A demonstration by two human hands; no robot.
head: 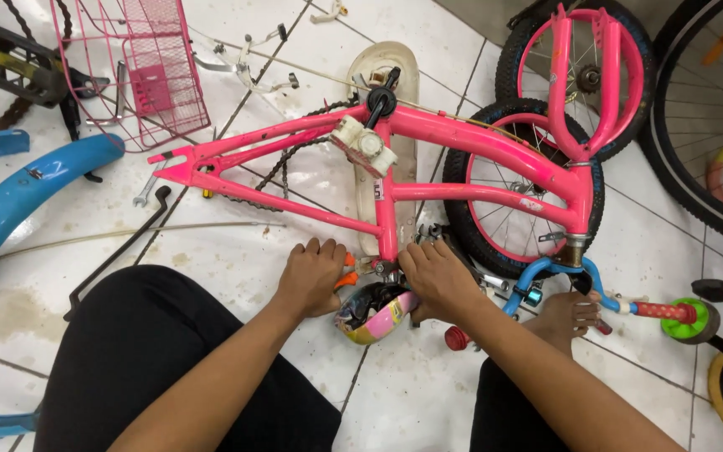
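Note:
A pink child's bicycle frame (pixel 462 142) lies on its side on the white tiled floor. My left hand (pixel 313 276) grips an orange-handled tool at the base of the seat tube. My right hand (pixel 438 276) rests on the same spot, fingers closed around the seat clamp area. A multicoloured saddle (pixel 374 316) sits just below both hands. A small black-tyred wheel with a pink rim (pixel 495 201) lies under the frame. The white chain guard (pixel 378 75) and the chain (pixel 286 167) lie behind the frame.
A pink wire basket (pixel 152 67) and a pedal crank (pixel 10 59) are at the upper left. Blue mudguards (pixel 10 201) lie at the left. Blue handlebars with a red and green grip (pixel 671 314) are at the right, beside larger wheels (pixel 705 125). A spanner (pixel 148 191) lies near the rear dropout.

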